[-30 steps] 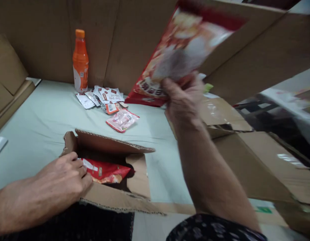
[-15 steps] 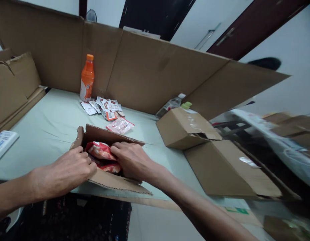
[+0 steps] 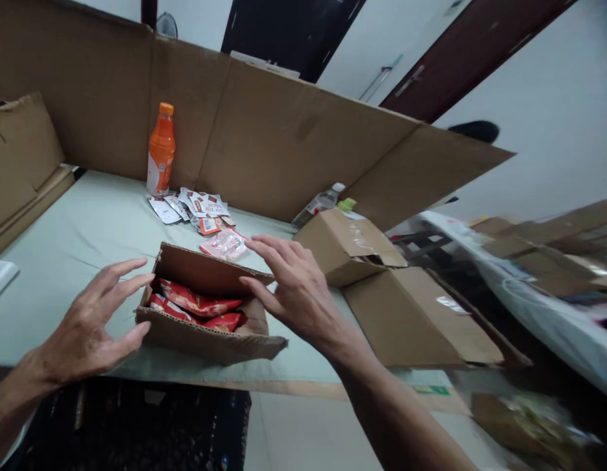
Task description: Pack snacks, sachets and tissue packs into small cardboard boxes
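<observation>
A small open cardboard box (image 3: 205, 340) sits near the table's front edge, its flaps raised. Inside it lie several red snack packets (image 3: 198, 301). To the left of the box is my left hand (image 3: 100, 317), fingers apart, the tips close to its left edge and nothing held. My right hand (image 3: 296, 288) hovers above the box's right end with fingers spread, also holding nothing. Just behind the box a clear and pink plastic packet (image 3: 225, 244) rests on the cloth, beside a cluster of white sachets (image 3: 203, 204).
An orange bottle (image 3: 161, 150) stands at the back by a cardboard screen (image 3: 284, 131). On the right are two brown boxes (image 3: 347, 245) with a clear bottle (image 3: 323, 201) behind them. A white object (image 3: 2, 278) lies at the left edge. Pale green cloth covers the table (image 3: 107, 229).
Both hands have come out of the box and opened, the left moving left and the right up and to the right. The red packets now lie lower and flatter inside.
</observation>
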{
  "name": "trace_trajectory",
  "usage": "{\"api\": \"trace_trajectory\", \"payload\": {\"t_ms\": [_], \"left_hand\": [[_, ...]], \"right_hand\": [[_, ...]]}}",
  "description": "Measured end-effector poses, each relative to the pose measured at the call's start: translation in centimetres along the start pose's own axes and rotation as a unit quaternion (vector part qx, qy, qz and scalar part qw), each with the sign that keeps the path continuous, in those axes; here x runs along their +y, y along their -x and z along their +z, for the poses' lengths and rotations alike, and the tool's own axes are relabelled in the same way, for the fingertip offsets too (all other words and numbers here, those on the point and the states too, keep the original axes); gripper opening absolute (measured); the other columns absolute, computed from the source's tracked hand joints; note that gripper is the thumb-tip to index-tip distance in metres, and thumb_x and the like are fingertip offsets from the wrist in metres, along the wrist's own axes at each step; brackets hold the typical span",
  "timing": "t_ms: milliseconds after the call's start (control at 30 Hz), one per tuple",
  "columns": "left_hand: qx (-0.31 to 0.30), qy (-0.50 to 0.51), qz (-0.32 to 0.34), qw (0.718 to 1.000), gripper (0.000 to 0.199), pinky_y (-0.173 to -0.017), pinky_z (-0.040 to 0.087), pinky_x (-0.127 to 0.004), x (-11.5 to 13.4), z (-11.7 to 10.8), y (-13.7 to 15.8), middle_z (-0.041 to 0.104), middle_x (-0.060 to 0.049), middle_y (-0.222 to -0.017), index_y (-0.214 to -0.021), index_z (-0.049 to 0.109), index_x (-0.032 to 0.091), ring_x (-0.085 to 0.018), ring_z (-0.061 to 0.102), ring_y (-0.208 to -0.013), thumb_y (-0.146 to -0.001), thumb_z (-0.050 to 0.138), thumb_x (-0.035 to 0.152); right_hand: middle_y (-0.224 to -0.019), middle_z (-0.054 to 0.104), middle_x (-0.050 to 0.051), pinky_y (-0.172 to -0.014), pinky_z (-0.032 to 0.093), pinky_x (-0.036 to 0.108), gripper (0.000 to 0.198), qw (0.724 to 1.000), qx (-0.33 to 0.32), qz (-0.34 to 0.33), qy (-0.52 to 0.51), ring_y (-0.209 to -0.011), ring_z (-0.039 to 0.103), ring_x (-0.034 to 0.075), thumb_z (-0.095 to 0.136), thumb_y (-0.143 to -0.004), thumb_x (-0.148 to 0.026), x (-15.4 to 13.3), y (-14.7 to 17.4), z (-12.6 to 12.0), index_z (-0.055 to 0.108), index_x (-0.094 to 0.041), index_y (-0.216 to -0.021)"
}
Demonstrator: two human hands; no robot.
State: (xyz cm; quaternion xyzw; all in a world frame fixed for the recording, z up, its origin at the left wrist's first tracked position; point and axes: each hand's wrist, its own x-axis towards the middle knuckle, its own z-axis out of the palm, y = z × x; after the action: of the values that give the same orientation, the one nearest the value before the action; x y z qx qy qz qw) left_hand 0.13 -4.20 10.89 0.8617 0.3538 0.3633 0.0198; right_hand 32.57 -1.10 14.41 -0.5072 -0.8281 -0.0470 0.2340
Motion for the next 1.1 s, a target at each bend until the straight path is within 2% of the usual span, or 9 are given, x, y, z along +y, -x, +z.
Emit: {"api": "trace_trajectory", "payload": {"t_ms": [133, 233, 333, 433, 567, 667, 767, 933, 1100], "left_hand": [[-0.004, 0.071, -0.024, 0.997, 0.040, -0.096, 0.061, -0.035, -0.2, 1.9, 0.4, 0.074, -0.008, -0.121, -0.139, 0.052, 0.024, -0.022, 0.073, -0.109, -0.099, 0.056, 0.019], [0.006, 0.053, -0.011, 0.999, 0.040, -0.095, 0.062, -0.033, 0.0, 2.8, 0.0, 0.074, -0.006, -0.116, -0.140, 0.050, 0.024, -0.019, 0.073, -0.105, -0.102, 0.055, 0.018], [0.031, -0.018, -0.042, 0.998, 0.041, -0.101, 0.060, -0.040, -0.3, 3.2, -0.3, 0.062, -0.012, -0.132, -0.143, 0.050, 0.023, -0.024, 0.066, -0.120, -0.102, 0.056, 0.021], [0.005, -0.028, -0.055, 0.998, 0.033, -0.101, 0.059, -0.043, -0.9, 3.5, -0.3, 0.055, -0.014, -0.142, -0.136, 0.057, 0.022, -0.027, 0.060, -0.128, -0.103, 0.053, 0.022], [-0.048, 0.030, -0.027, 0.998, 0.032, -0.107, 0.055, -0.045, -2.0, 3.6, 0.2, 0.062, -0.008, -0.137, -0.132, 0.061, 0.027, -0.026, 0.059, -0.129, -0.104, 0.049, 0.020], [-0.089, 0.041, -0.021, 0.995, 0.048, -0.114, 0.050, -0.049, -3.3, 3.3, 1.0, 0.053, -0.008, -0.154, -0.149, 0.049, 0.031, -0.031, 0.052, -0.141, -0.102, 0.054, 0.030], [-0.115, 0.014, 0.000, 0.993, 0.063, -0.112, 0.053, -0.050, -4.7, 2.7, 1.9, 0.045, -0.006, -0.163, -0.159, 0.037, 0.035, -0.033, 0.052, -0.143, -0.099, 0.056, 0.030], [-0.125, -0.013, 0.024, 0.992, 0.061, -0.109, 0.056, -0.044, -4.9, 2.8, 0.7, 0.049, -0.005, -0.160, -0.158, 0.039, 0.037, -0.030, 0.057, -0.140, -0.099, 0.054, 0.030], [-0.145, 0.081, 0.053, 0.985, 0.051, -0.116, 0.050, -0.045, -1.2, 8.6, -5.4, 0.050, -0.010, -0.160, -0.152, 0.049, 0.029, -0.029, 0.052, -0.145, -0.101, 0.051, 0.023]], "right_hand": [[-0.092, 0.077, 0.006, -0.075, 0.049, 0.032, 0.023, 0.986, -0.125, 0.096, -0.056, -0.083, 0.066, 0.022, 0.055, -0.094, -0.027, 1.9, -1.6, 1.3, 0.074, -0.021, -0.106], [-0.082, 0.075, 0.003, -0.069, 0.047, 0.029, 0.026, 0.973, -0.145, 0.097, -0.154, -0.075, 0.065, 0.019, 0.053, -0.097, -0.034, 2.0, -1.5, 1.2, 0.074, -0.020, -0.092], [-0.110, 0.078, 0.009, -0.088, 0.054, 0.036, 0.043, 0.959, -0.182, 0.029, -0.214, -0.101, 0.070, 0.024, 0.045, -0.105, -0.048, 1.4, 1.1, 0.4, 0.077, -0.021, -0.101], [-0.151, 0.059, 0.015, -0.114, 0.041, 0.055, 0.060, 0.963, -0.199, -0.039, -0.180, -0.140, 0.052, 0.035, 0.052, -0.098, -0.067, 1.0, 4.6, 0.4, 0.067, -0.023, -0.136], [-0.164, 0.042, 0.018, -0.121, 0.026, 0.070, 0.082, 0.972, -0.196, -0.057, -0.118, -0.157, 0.024, 0.043, 0.068, -0.085, -0.071, 1.6, 6.7, 2.2, 0.053, -0.025, -0.151], [-0.168, 0.035, 0.017, -0.124, 0.025, 0.065, 0.084, 0.969, -0.187, -0.077, -0.140, -0.160, 0.016, 0.040, 0.071, -0.084, -0.067, 2.9, 6.2, 4.0, 0.050, -0.024, -0.152], [-0.169, 0.031, 0.019, -0.126, 0.024, 0.059, 0.088, 0.964, -0.160, -0.116, -0.178, -0.160, 0.017, 0.034, 0.069, -0.086, -0.066, 4.0, 5.0, 5.4, 0.044, -0.020, -0.157], [-0.164, 0.040, 0.016, -0.125, 0.027, 0.059, 0.068, 0.968, -0.100, -0.142, -0.184, -0.157, 0.025, 0.034, 0.067, -0.091, -0.057, 5.1, 5.7, 5.9, 0.056, -0.024, -0.150], [-0.161, 0.046, 0.013, -0.121, 0.035, 0.060, 0.063, 0.986, -0.031, -0.059, -0.153, -0.153, 0.033, 0.034, 0.068, -0.093, -0.042, 8.4, 12.1, 3.1, 0.053, -0.029, -0.152]]}}
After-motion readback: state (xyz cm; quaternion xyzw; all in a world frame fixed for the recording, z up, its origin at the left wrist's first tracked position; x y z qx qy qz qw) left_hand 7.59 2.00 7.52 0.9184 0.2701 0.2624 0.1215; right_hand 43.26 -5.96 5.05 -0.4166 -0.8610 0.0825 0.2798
